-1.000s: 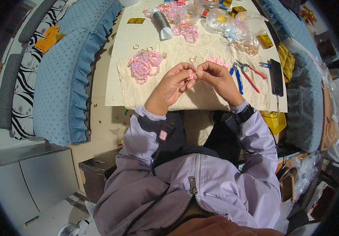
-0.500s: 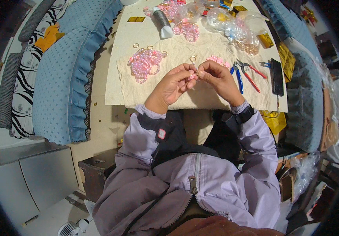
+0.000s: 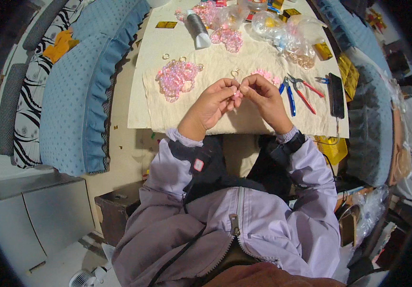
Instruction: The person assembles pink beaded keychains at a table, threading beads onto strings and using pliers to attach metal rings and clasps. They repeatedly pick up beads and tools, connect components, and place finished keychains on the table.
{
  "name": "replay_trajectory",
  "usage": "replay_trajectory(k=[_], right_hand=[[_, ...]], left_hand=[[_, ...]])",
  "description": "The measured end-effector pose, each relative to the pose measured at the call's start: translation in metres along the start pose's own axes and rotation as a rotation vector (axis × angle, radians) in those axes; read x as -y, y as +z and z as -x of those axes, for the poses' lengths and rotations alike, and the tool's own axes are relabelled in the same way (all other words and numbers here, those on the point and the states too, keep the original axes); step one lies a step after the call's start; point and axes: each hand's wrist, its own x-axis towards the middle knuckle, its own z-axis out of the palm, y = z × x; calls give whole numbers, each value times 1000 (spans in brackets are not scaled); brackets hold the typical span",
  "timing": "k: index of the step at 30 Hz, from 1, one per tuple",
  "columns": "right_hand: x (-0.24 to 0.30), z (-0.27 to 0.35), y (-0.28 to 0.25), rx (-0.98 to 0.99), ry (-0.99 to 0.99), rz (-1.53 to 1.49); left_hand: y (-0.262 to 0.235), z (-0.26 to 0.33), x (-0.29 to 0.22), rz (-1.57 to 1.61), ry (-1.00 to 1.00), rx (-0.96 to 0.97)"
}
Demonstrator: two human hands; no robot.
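My left hand (image 3: 214, 102) and my right hand (image 3: 266, 101) meet near the front edge of the cloth, fingertips pinched together. Between them is a small pink bead piece (image 3: 237, 95), mostly hidden by the fingers. Just beyond the fingertips shows a gold ring clasp (image 3: 235, 73); whether it is joined to the beads cannot be seen. Left of my hands lies a heap of pink beaded strands (image 3: 175, 79) with gold rings at its far edge. Loose pink beads (image 3: 265, 75) lie beyond my right hand, beside blue-handled pliers (image 3: 291, 99) and red-handled pliers (image 3: 305, 98).
A black phone (image 3: 336, 94) with a cable lies at the table's right side. Farther back are a spool of grey thread (image 3: 197, 29), more pink beads (image 3: 227, 39) and clear plastic bags (image 3: 282, 33). Blue padded seats (image 3: 74, 103) flank the table.
Both hands stay nearly in place, with the fingertips shifting slightly. The small beads seen below the gold ring clasp are now covered by my fingers.
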Motion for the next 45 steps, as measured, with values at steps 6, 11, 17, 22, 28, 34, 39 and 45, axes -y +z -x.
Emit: replay_trajectory(k=[6,11,17,22,28,34,39,45], right_hand=[[0,-3,12,-121,-2,24],[-2,-7,16,-162,-113,184],[4,-7,12,-173,-312,529],[12,-8,11,-143,-388,696],[24,-8,5,-60,-421,797],[27,-12,-2,0,-315,715],[21,-16,-2,-7,-157,496],[23,-20,-4,14,-147,560]], left_hand=[[4,-2,-2,-46,64,-25],[-2,-3,-5,-4,36,3],[-6,-6,-9,-21,-13,0],[-7,-8,-10,11,-32,0],[-11,-13,-10,-41,13,36],[-1,-7,-13,-99,-1,-19],[0,-5,-19,-90,-57,-5],[-14,-15,-25,-97,-80,109]])
